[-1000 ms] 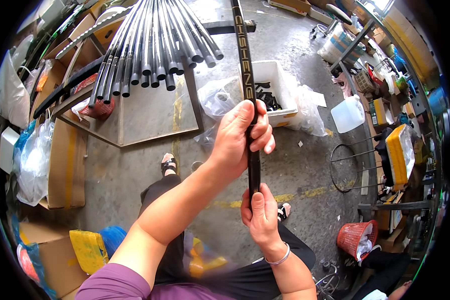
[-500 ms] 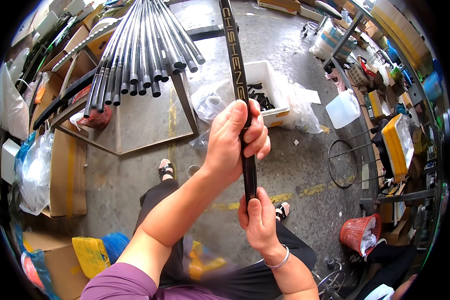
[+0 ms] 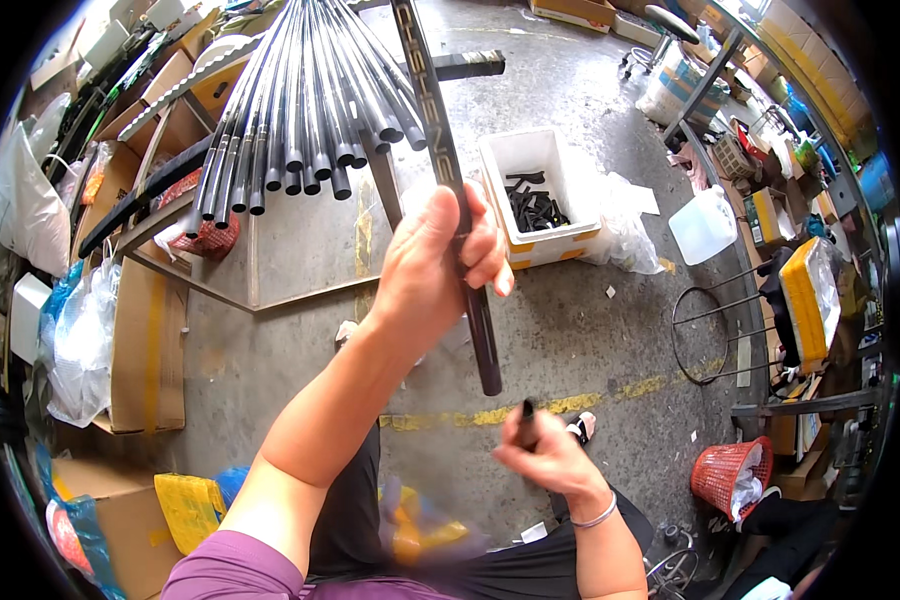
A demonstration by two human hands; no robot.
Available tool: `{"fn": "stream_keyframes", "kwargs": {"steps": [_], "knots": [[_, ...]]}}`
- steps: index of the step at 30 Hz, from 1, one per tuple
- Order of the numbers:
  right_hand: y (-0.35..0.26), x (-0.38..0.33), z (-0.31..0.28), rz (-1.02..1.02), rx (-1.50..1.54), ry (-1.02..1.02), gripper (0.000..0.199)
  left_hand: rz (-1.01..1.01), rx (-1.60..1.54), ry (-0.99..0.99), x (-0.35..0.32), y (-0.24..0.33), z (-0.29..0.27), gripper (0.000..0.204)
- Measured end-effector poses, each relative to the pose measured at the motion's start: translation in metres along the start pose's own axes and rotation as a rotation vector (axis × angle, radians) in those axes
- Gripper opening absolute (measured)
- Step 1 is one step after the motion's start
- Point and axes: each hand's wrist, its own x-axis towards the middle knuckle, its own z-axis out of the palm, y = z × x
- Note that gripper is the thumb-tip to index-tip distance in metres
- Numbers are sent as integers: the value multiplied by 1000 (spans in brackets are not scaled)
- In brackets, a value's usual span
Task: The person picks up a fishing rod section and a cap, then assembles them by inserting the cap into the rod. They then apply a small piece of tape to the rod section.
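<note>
My left hand [image 3: 440, 262] grips a long dark rod section [image 3: 448, 170] that runs from the top of the view down to an open butt end near the middle. My right hand [image 3: 545, 455] sits just below that end, apart from the rod, with its fingers pinched on a small black cap [image 3: 526, 410]. A bundle of several dark rod tubes [image 3: 305, 100] leans in from the upper left, resting on a frame beside my left hand.
A white foam box [image 3: 560, 240] with black parts inside stands on the concrete floor to the right. Nearby are a white plastic jug [image 3: 703, 225], a wire ring stand [image 3: 715, 320], a red basket [image 3: 735, 475]. Cardboard boxes [image 3: 145, 345] and plastic bags [image 3: 80, 340] line the left.
My right hand has come off the rod's lower end and dropped below it, now pinching a small black cap. The left hand keeps its grip and the rod has shifted slightly left.
</note>
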Motion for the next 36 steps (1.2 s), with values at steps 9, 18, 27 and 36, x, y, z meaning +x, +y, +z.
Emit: {"fn": "stream_keyframes", "kwargs": {"steps": [9, 18, 27, 36], "knots": [[-11, 11, 19, -40, 345, 252, 24, -65, -11, -38, 2, -26, 1, 36], [-16, 11, 16, -88, 482, 283, 28, -133, 5, -65, -3, -36, 1, 37], [-15, 23, 14, -148, 405, 542, 33, -327, 331, -111, -24, -63, 4, 26], [-18, 29, 12, -187, 402, 569, 34, -539, 408, -137, -34, -62, -4, 29]]}}
